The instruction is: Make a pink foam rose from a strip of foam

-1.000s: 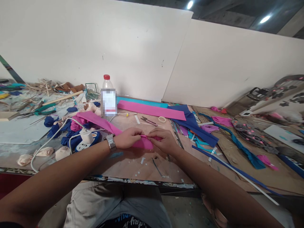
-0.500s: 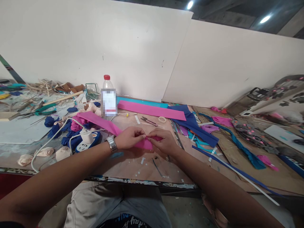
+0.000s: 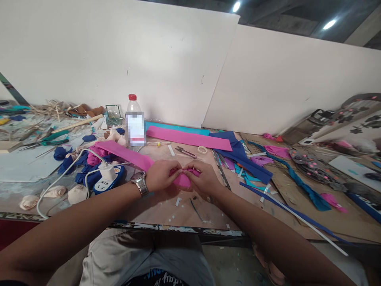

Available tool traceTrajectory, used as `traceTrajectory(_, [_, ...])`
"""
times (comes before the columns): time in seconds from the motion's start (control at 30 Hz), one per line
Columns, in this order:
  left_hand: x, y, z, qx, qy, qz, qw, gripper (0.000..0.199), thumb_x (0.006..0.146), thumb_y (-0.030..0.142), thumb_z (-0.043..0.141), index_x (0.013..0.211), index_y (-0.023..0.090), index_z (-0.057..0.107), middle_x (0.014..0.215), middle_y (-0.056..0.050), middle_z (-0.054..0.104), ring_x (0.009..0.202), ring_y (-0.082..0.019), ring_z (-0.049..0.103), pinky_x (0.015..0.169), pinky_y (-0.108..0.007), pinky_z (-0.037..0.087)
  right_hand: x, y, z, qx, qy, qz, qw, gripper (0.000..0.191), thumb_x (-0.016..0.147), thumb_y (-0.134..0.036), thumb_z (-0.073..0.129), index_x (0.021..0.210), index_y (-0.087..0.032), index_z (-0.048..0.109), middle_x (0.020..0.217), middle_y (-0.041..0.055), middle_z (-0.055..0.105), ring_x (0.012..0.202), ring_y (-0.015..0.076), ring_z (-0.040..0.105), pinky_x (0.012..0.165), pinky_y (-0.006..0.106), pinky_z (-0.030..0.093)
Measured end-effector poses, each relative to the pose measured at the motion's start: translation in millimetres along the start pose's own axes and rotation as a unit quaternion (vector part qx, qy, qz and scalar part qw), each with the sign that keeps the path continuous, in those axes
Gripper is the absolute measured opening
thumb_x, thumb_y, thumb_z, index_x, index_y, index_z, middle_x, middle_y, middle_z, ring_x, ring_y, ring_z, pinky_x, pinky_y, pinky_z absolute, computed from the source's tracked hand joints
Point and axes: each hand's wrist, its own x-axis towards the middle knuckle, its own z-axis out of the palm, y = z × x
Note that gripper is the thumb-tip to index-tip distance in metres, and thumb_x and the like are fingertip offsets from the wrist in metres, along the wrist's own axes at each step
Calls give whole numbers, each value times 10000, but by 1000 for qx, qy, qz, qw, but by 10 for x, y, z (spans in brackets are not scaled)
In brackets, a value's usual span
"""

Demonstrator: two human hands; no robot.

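Observation:
Both hands meet over the near middle of the table, pinching one long pink crepe paper strip (image 3: pixel 131 155). My left hand (image 3: pixel 162 174), with a metal watch at its wrist, is closed on the strip with thumb and forefinger. Beside it my right hand (image 3: pixel 204 176) is closed on the gathered end of the same strip, its fingertips almost touching the left ones. A pink fold hangs below the fingertips. The rest of the strip runs off to the left, toward a pile of blue and pink paper roses (image 3: pixel 97 155). Behind the hands lie small thread snips (image 3: pixel 186 152) and a tape roll (image 3: pixel 202 149).
A red-capped bottle (image 3: pixel 135 123) stands at the back. Left of my hands are a white-and-blue power strip (image 3: pixel 109 178) with a cable, cream roses (image 3: pixel 56 191) and green-handled pliers (image 3: pixel 55 138). Another pink strip (image 3: pixel 190 139) and blue paper (image 3: pixel 253 165) lie behind and to the right.
My left hand has turned slightly and shifted a little right along the strip. The pink fold below the fingers is smaller and more bunched. Both hands still pinch it.

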Motion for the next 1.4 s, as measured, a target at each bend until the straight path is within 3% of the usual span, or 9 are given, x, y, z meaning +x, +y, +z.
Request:
traceTrajectory(0.33, [-10,2,28,26,-1,14,1000,290,1020,403,496,1028,228,727,973,-37,784,869,-209,697,735,-305,426,-10,-28,-14,-1,-23,-3,1000,118,939,-298,635,887,-203,684,858,42,712,814,198,633,737,309,461])
traceTrajectory(0.73, [18,-23,72,68,-21,40,997,336,1040,406,449,1006,221,727,942,-65,756,897,-222,670,779,-320,441,-14,-26,19,55,-50,55,996,115,906,-257,630,812,-195,657,768,2,677,722,161,598,646,262,438])
traceTrajectory(0.97, [2,-5,17,-15,-16,11,1000,293,1014,395,492,1030,213,722,979,-51,768,882,-212,674,760,-310,431,10,-1,-31,9,-17,1,1000,79,894,-269,665,877,-199,697,847,47,722,795,202,640,732,322,470])
traceTrajectory(1.1, [4,11,-4,-46,-16,-5,999,284,990,376,505,949,195,720,902,-42,749,796,-186,642,712,-293,417,9,-9,-46,-1,-16,-26,1000,57,898,-263,665,895,-212,690,861,50,714,815,207,636,749,335,473])
traceTrajectory(1.23, [7,-2,38,-14,-10,-2,1000,263,968,374,523,916,191,705,853,-37,732,753,-176,620,665,-287,385,-2,-22,-38,3,-27,-28,999,57,899,-258,659,893,-215,695,861,45,710,813,205,627,750,334,472])
traceTrajectory(1.4, [8,-17,97,37,-12,26,999,208,949,352,565,937,207,714,872,-44,732,817,-200,639,722,-307,414,-11,-49,-10,34,-51,13,998,63,881,-222,625,843,-208,673,816,23,690,772,185,610,715,306,456])
